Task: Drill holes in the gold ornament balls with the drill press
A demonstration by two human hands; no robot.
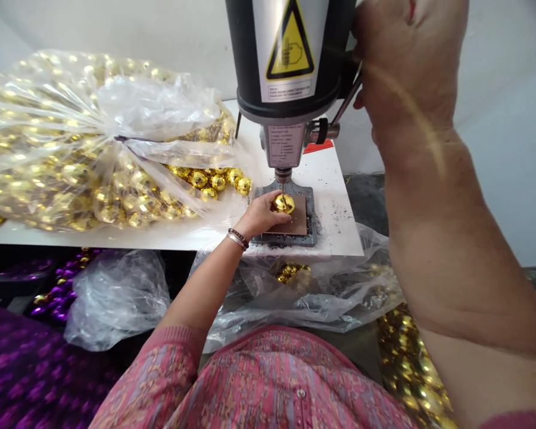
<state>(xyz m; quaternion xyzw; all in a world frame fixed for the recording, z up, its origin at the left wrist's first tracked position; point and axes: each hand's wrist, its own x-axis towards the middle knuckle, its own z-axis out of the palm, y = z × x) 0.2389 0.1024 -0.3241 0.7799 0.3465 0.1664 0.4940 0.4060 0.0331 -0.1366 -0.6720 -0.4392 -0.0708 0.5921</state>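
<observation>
The right hand (413, 65) is big and close, up at the right, with its bare arm (446, 226) below it. A metal bar (351, 98) on the side of a black drill machine (245, 71) runs up to this hand. Most of its fingers are hidden, so I can't tell how tightly they are curled. The front of the machine has a yellow warning sign (290, 44) with a picture of a hand.

The left hand (259, 215) is lower down, holding a shiny gold ball (284, 204) between its thumb and fingers. The ball is on a flat brown board (298, 221), right under the thin drill bit (283, 186). The bit comes down to the top of the ball, but I can't tell if it goes in. The board lies on the gray metal base (311, 237), which sits on the white tabletop (333, 220). Little dark crumbs (337, 210) are sprinkled around there.

To the left lies a big see-through bag (152, 101) full of gold balls, and some shiny ones (208, 193) show at its opening. Bracelets (237, 239) go around the left wrist. Below the tabletop are crumpled clear plastic (116, 298) and shiny purple balls (58, 301).
</observation>
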